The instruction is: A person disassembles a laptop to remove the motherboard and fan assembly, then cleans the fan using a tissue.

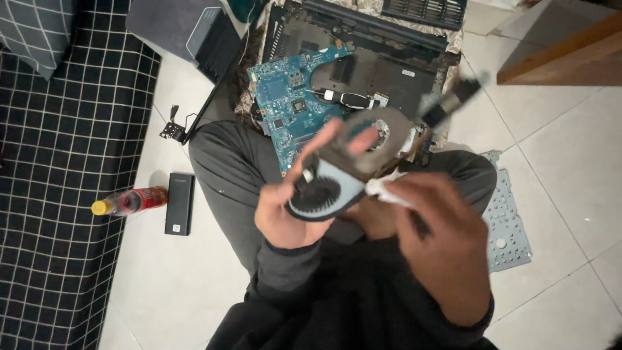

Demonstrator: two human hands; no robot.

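My left hand (288,204) holds a laptop cooling fan (324,191) with its heat pipe (447,104) stretching up to the right; thumb and fingers wrap the round fan housing. My right hand (440,240) is closed on a small white cloth or tissue (383,191) pressed against the fan's right edge. Both hands are over my lap, blurred by motion. Beyond my knees lies the opened black laptop base (389,71) with a blue motherboard (295,97) lifted partly out of it.
A grey metal keyboard plate (508,220) lies on the white tile floor at right. At left are a black power bank (179,203), a small red-liquid bottle (129,201), a black checked mattress (58,194), and a detached laptop screen lid (207,39). Wooden furniture (564,58) stands top right.
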